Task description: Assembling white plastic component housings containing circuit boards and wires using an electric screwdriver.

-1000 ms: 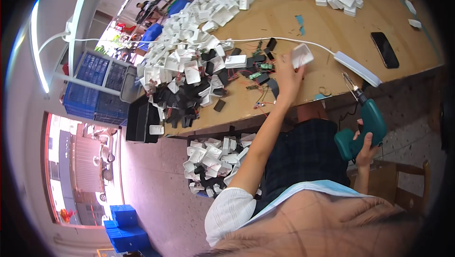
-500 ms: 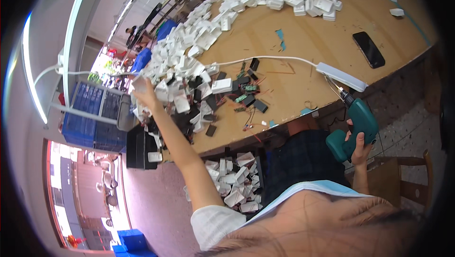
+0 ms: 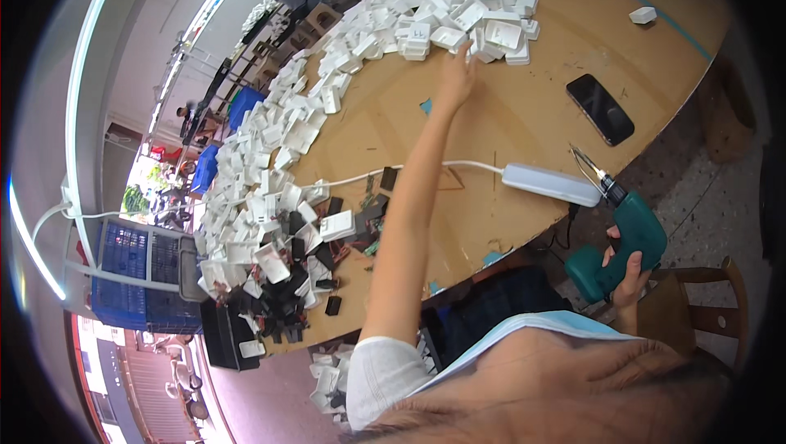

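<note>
My right hand (image 3: pixel 629 276) is wrapped round the grip of a green cordless drill (image 3: pixel 641 227), held off the table's near edge at the right. Its black chuck and thin bit (image 3: pixel 585 157) point up and left, just beyond the end of a white power strip (image 3: pixel 550 184). My left hand (image 3: pixel 458 80) reaches far across the table to the near edge of a large heap of white plastic cases (image 3: pixel 467 14). Its fingers stretch out, with the tips beside a white case (image 3: pixel 449 38); no piece shows lifted in it.
A black phone (image 3: pixel 600 108) lies on the brown table (image 3: pixel 524 108). Black parts and circuit boards with red wires (image 3: pixel 368 231) lie left of my forearm. A black bin (image 3: pixel 225 338) stands at the table's left end, near blue crates (image 3: pixel 123 272). A wooden chair (image 3: pixel 720 313) is at right.
My left hand has left the left end of the table, where it held a whitish case, and swung right to the far heap. The view has turned; the drill stays in my right hand.
</note>
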A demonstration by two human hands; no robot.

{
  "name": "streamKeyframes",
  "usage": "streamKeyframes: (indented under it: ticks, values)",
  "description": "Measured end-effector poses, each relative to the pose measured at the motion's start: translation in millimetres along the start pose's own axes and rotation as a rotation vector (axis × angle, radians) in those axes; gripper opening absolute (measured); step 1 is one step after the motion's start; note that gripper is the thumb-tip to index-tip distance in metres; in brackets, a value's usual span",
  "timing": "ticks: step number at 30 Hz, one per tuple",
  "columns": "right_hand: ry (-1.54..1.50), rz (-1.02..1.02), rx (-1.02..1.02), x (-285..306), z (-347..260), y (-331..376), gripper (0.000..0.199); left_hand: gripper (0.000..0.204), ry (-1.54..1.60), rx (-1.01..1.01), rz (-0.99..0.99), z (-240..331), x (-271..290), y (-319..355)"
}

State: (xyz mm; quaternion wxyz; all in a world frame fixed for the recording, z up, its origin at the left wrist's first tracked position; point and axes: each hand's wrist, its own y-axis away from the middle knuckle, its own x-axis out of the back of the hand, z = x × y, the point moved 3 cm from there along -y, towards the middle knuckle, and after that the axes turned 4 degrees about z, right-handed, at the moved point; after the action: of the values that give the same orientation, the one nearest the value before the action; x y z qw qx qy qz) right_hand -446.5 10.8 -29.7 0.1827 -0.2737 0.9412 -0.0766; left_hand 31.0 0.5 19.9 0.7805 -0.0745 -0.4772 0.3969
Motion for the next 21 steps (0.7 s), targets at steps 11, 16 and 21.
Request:
streamKeyframes:
  ticks: [11, 16, 21]
  values:
    - [0.037, 0.047, -0.067, 17.0, 9.3, -4.7, 0.059, 0.018, 0.024, 0.249, 0.100, -36.5, -28.0, 4.3]
    - [0.006, -0.028, -0.037, 26.9, 9.9, -4.2, 0.063, 0.019, -0.140, 0.071, 0.239, -8.2, 55.5, 90.1]
    - [0.015, -0.058, -0.032, 29.0, 15.7, -4.2, 0.064, 0.017, -0.193, 0.120, 0.068, 45.4, 142.6, 202.2]
